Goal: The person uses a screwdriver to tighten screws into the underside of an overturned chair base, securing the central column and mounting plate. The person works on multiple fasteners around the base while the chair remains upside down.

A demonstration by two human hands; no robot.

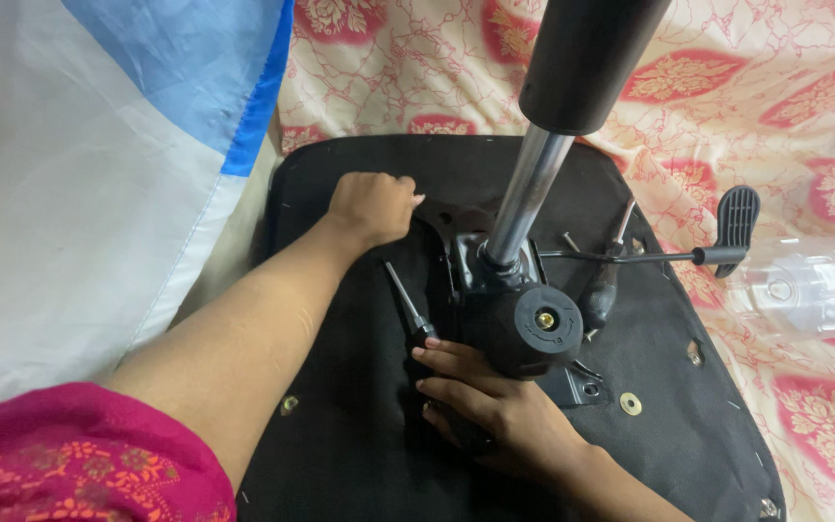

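Left hand (374,206) fisted on seat base (359,387); right hand (495,406) grips screwdriver (408,307)

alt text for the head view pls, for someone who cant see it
A person's right hand grips a black-handled screwdriver beside the black metal mechanism plate on the underside of a black fabric chair seat, while the left hand presses on the seat's far edge. A chrome gas-lift column rises from the plate; a floral pink bedsheet lies beneath.

- You have no packages, labels, signs or screens in view anywhere in the frame.
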